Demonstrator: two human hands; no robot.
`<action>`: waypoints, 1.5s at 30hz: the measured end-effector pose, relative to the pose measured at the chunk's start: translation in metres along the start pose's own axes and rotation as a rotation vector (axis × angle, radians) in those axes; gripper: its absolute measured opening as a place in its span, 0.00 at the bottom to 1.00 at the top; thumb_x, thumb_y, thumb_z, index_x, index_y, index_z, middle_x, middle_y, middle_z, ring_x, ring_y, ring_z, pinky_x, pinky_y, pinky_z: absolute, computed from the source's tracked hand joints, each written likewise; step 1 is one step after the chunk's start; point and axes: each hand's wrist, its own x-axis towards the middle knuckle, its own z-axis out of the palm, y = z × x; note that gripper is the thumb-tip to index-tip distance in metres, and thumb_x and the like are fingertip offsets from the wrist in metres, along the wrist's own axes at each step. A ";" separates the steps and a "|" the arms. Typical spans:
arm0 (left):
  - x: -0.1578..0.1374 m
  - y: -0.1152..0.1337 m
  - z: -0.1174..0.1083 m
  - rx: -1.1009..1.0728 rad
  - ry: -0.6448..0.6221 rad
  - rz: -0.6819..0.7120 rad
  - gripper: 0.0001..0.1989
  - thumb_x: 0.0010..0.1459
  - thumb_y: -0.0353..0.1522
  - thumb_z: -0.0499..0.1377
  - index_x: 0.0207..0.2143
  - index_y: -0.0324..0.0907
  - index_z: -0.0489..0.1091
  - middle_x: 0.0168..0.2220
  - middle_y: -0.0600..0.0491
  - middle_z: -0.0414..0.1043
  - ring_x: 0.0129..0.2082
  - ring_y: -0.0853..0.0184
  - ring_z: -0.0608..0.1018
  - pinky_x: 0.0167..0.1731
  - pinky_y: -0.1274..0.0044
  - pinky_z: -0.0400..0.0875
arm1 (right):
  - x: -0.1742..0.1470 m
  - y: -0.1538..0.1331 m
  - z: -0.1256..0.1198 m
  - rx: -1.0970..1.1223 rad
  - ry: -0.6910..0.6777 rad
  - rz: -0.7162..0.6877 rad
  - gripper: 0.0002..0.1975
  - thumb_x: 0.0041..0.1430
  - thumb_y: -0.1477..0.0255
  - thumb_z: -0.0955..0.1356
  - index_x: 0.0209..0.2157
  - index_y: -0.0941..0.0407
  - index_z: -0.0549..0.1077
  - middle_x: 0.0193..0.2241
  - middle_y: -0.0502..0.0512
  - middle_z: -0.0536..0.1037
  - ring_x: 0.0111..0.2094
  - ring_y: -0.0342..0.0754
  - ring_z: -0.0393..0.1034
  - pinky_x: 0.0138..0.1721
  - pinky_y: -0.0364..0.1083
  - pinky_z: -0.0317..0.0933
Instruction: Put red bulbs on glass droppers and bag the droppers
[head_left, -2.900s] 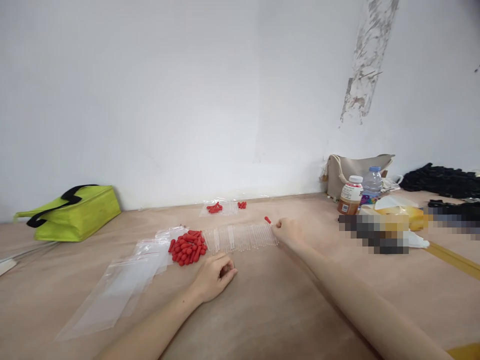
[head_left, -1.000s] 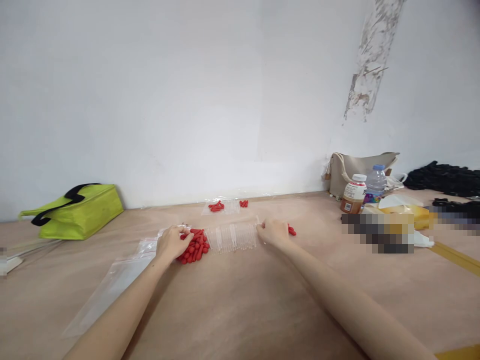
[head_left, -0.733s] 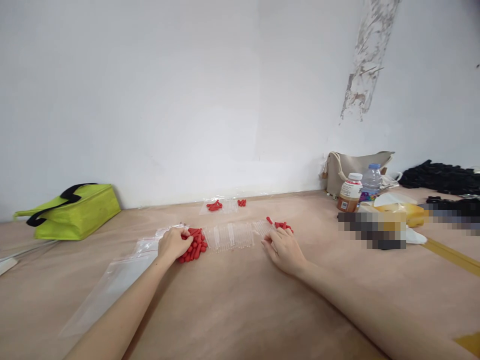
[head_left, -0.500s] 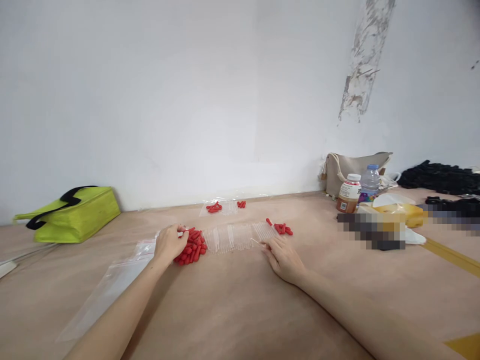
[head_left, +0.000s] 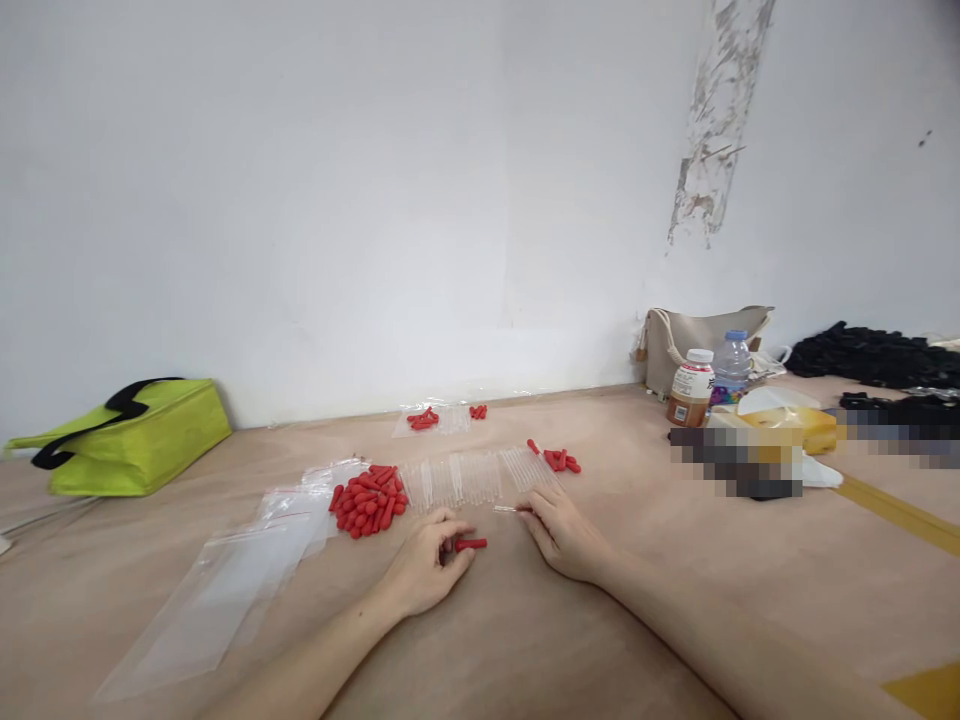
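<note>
My left hand [head_left: 427, 562] holds a red rubber dropper bulb [head_left: 472, 544] between thumb and fingers, its narrow end pointing right. My right hand [head_left: 564, 536] pinches a thin clear dropper tube [head_left: 503, 509], whose free end points left towards the bulb; the two are apart. Beyond my left hand lies a heap of red bulbs [head_left: 367, 500]. A row of clear tubes [head_left: 457, 480] stretches right from the heap. Next to my right hand, more tubes [head_left: 523, 466] lie side by side, with a few red bulbs [head_left: 562, 461] just beyond.
Flat clear zip bags [head_left: 225, 590] lie at left, near a lime-green bag [head_left: 150, 435]. By the wall sits a clear bag [head_left: 442, 420] with bulbs and tubes. At right stand a brown drink bottle [head_left: 691, 390], a water bottle [head_left: 731, 368] and a beige bag [head_left: 667, 340].
My left hand has come away from the red heap, right and nearer me, carrying one bulb. My right hand stays about where it was, with the tube now lower and nearer level.
</note>
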 end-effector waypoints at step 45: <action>0.000 0.009 0.003 0.109 0.033 0.163 0.14 0.60 0.36 0.47 0.30 0.41 0.69 0.21 0.55 0.67 0.24 0.69 0.68 0.35 0.73 0.58 | 0.003 -0.018 0.006 -0.079 -0.091 -0.055 0.11 0.58 0.73 0.58 0.25 0.57 0.68 0.23 0.51 0.72 0.24 0.41 0.61 0.33 0.45 0.44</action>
